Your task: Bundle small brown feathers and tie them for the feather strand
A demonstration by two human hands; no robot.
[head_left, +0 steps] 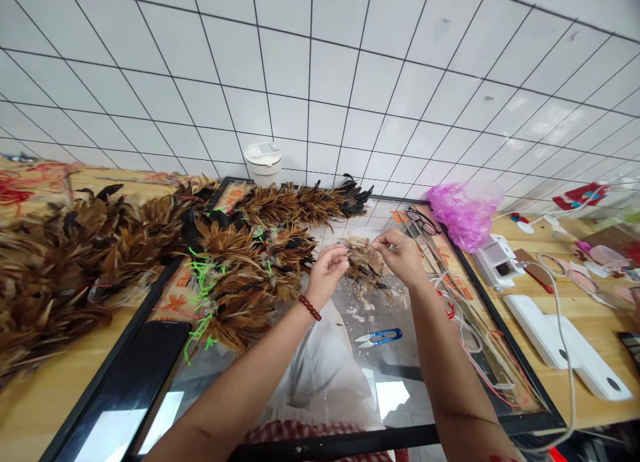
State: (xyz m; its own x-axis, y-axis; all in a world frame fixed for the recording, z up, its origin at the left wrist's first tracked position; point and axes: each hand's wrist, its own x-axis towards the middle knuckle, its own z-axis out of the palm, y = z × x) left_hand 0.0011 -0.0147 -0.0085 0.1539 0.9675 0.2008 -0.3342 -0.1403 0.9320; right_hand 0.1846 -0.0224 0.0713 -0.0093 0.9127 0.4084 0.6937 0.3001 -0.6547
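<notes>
My left hand (327, 270) is above the glass tabletop with its fingers curled and brought together. What they hold, if anything, is too small to make out. To its right my right hand (399, 254) pinches thumb and forefinger together at the edge of a small pile of pale brown feathers (364, 263), and the thing in the pinch is not visible. Blue-handled thread snips (379, 337) lie on the glass below the pile, among white scraps of fluff. Bundles of brown feathers (240, 312), some tied with bright green string (203, 295), lie left of my left hand.
More feathers (55, 262) cover the wooden table at left. A black phone (135, 382) lies front left. A white lidded container (264, 163) stands by the tiled wall. At right are glasses (424, 221), a pink plastic bag (465, 212), white devices (565, 345) and loose cables (557, 302).
</notes>
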